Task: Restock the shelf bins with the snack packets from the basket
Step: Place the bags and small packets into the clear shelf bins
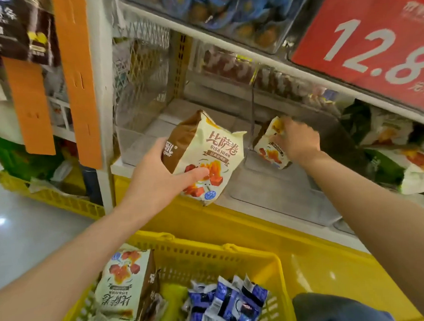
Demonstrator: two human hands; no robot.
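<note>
The white shelf (102,92) carries clear bins (138,145). The yellow basket (211,249) sits near, holding spare packets (124,282) and blue sweets (227,301). The left hand (157,178) grips a snack packet (206,158) over the left bin's front edge. The right hand (296,142), blurred, curls round a second packet (269,147) in the next bin to the right.
</note>
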